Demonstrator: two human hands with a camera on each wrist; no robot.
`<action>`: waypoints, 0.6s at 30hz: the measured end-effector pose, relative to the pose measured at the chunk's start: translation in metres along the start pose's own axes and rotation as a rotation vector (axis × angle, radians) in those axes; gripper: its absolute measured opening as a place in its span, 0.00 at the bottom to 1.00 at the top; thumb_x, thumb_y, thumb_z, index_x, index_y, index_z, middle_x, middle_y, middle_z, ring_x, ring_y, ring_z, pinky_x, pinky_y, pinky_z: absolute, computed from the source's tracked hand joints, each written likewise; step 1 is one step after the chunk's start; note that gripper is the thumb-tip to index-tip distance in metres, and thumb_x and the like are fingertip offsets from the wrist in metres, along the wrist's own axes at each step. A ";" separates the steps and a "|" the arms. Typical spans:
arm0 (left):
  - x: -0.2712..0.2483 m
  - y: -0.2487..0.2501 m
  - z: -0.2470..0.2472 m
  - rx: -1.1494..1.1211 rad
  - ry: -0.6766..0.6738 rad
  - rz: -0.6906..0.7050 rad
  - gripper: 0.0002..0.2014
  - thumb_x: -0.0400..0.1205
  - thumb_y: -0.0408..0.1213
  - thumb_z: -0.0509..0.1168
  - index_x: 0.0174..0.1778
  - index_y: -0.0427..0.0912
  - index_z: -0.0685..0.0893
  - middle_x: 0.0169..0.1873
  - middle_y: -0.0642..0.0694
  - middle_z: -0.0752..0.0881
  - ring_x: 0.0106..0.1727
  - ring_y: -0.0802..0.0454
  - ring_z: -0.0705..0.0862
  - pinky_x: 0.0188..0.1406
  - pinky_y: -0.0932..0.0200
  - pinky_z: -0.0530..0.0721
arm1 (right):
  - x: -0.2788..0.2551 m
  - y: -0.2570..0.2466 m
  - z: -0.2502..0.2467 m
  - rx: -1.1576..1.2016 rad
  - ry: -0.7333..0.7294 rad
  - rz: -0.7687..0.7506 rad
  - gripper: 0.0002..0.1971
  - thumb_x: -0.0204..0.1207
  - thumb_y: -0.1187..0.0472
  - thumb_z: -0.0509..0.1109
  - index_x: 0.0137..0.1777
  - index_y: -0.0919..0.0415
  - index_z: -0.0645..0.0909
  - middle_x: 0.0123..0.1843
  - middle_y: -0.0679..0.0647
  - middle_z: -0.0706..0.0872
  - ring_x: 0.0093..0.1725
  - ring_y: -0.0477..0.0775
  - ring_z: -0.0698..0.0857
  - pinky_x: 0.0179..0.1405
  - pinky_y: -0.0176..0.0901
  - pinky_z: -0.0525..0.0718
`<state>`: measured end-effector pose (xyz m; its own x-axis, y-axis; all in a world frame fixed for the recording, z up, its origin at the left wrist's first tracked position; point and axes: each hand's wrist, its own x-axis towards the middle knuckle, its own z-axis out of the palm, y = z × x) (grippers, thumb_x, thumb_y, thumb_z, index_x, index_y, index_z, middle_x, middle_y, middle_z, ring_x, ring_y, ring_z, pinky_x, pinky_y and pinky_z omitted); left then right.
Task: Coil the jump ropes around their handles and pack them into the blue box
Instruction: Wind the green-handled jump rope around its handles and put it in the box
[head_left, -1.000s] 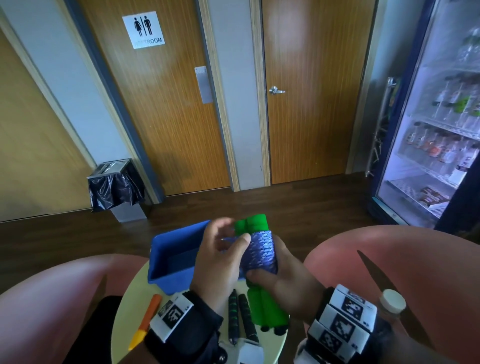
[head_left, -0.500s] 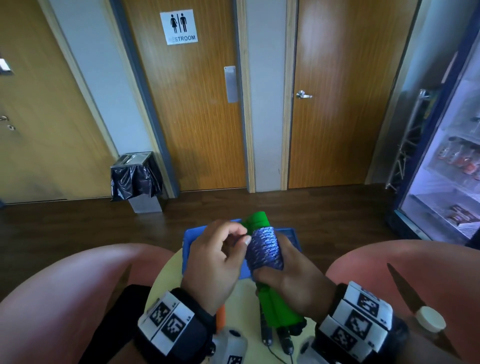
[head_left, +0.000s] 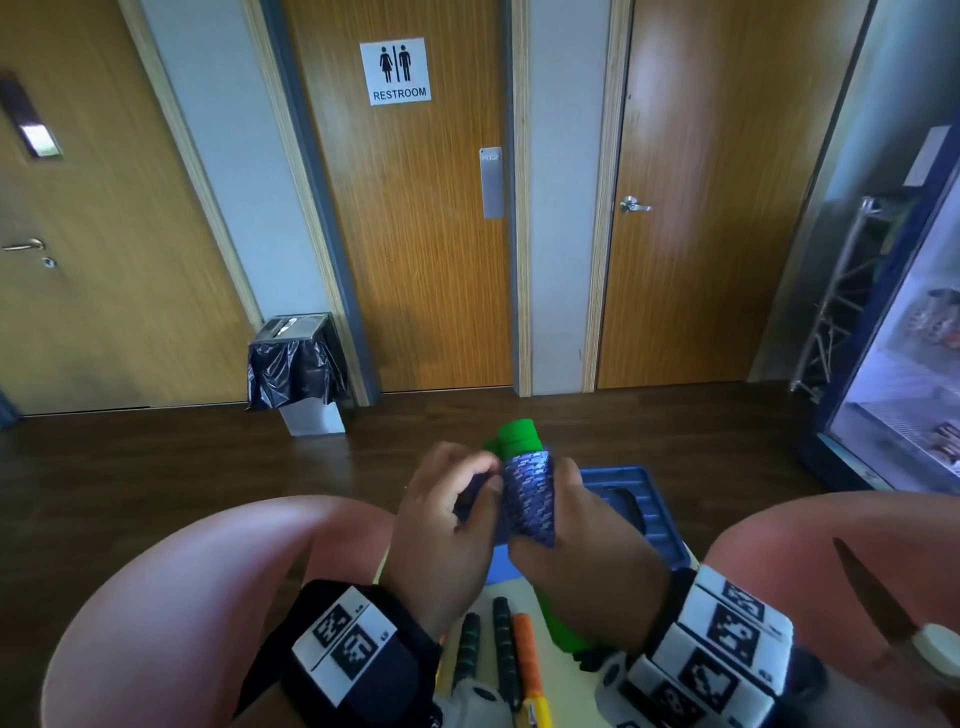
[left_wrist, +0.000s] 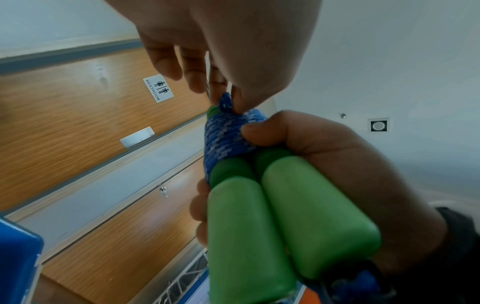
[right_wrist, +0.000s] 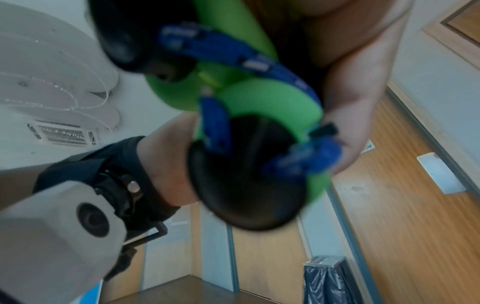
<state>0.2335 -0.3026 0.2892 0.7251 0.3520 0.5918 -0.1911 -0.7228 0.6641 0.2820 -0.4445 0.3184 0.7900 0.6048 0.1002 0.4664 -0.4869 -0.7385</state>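
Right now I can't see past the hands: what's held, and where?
Right hand grips the green handles around the coiled blue rope; left hand pinches the rope's loose end.

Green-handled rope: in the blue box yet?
Out. Right hand holds the coiled green-handled rope above the blue box; left hand pinches its end.

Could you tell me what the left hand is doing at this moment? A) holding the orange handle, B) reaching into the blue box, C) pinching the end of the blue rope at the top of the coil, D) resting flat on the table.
C: the left hand pinches the blue rope end above the coil wound on the green handles, which the right hand grips.
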 end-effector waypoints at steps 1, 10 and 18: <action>-0.001 -0.002 -0.003 -0.023 -0.011 -0.030 0.09 0.79 0.45 0.61 0.47 0.49 0.86 0.44 0.57 0.80 0.46 0.59 0.82 0.44 0.75 0.74 | 0.000 -0.004 0.005 -0.025 0.015 0.003 0.15 0.74 0.57 0.68 0.56 0.52 0.66 0.39 0.48 0.83 0.37 0.44 0.83 0.32 0.37 0.77; -0.002 -0.019 -0.018 -0.307 -0.070 -0.215 0.10 0.72 0.47 0.62 0.39 0.46 0.83 0.42 0.47 0.82 0.47 0.57 0.81 0.45 0.73 0.74 | 0.007 -0.024 0.020 -0.094 0.000 0.021 0.18 0.75 0.58 0.68 0.59 0.51 0.64 0.39 0.47 0.81 0.37 0.46 0.83 0.35 0.42 0.80; -0.010 -0.034 -0.019 -0.102 -0.080 -0.079 0.09 0.77 0.42 0.57 0.42 0.43 0.80 0.43 0.54 0.78 0.46 0.57 0.80 0.43 0.68 0.76 | 0.017 -0.021 0.036 0.033 -0.020 0.081 0.15 0.74 0.60 0.70 0.58 0.57 0.72 0.41 0.50 0.83 0.33 0.43 0.82 0.25 0.29 0.76</action>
<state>0.2200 -0.2703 0.2699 0.7904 0.3537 0.5002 -0.1946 -0.6291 0.7525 0.2715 -0.4017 0.3118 0.8164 0.5769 0.0265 0.3881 -0.5140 -0.7650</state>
